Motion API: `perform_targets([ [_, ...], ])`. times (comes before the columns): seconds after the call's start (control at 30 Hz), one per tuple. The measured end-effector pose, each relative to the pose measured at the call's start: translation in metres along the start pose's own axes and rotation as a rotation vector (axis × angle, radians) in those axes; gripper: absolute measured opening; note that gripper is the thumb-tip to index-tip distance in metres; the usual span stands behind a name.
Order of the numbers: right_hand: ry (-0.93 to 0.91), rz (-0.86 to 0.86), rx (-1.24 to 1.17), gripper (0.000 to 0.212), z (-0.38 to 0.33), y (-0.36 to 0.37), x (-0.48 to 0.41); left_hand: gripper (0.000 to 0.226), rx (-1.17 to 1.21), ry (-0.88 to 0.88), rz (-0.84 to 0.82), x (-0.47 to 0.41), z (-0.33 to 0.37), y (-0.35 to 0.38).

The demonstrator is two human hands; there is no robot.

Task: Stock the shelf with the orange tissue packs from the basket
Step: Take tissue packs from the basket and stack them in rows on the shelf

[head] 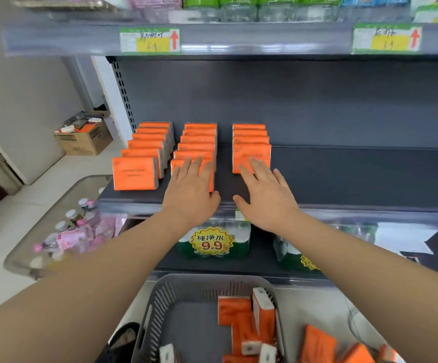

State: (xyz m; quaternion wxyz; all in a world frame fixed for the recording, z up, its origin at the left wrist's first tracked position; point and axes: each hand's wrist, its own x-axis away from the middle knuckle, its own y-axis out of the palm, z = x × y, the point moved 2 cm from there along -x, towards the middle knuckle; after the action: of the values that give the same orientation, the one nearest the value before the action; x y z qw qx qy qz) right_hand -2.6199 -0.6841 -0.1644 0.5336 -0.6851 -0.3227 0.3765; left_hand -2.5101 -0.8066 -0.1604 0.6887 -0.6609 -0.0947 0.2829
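Observation:
Three rows of upright orange tissue packs stand on the dark shelf (343,174): a left row (134,174), a middle row (198,142) and a right row (250,150). My left hand (191,189) lies flat with straight fingers against the front pack of the middle row. My right hand (267,195) reaches with straight fingers to the front pack of the right row and touches its lower face. Below, the grey basket (160,305) holds several loose orange packs (244,323). More packs (320,344) lie to its right.
The upper shelf edge (265,38) carries price tags right above. A lower shelf holds green water packs (212,242) with a 9.9 sign. A clear bin of pink bottles (71,231) sits at left, and a cardboard box (84,137) stands on the floor.

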Motion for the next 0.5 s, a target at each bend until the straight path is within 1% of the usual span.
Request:
perform_targets([
  [0.17, -0.024, -0.042, 0.009, 0.076, -0.022, 0.010, 0.034, 0.072, -0.033, 0.007, -0.032, 0.051, -0.007, 0.014],
  [0.23, -0.036, -0.065, 0.003, 0.078, -0.028, 0.016, 0.047, 0.072, -0.039, 0.000, -0.072, 0.069, -0.011, 0.021],
  [0.33, -0.047, -0.114, -0.002, 0.079, -0.036, 0.031, 0.068, 0.073, -0.041, -0.026, -0.127, 0.097, -0.018, 0.037],
  [0.5, -0.068, -0.196, 0.009, 0.080, -0.041, 0.067, 0.103, 0.072, 0.027, -0.095, -0.215, 0.140, -0.027, 0.063],
])
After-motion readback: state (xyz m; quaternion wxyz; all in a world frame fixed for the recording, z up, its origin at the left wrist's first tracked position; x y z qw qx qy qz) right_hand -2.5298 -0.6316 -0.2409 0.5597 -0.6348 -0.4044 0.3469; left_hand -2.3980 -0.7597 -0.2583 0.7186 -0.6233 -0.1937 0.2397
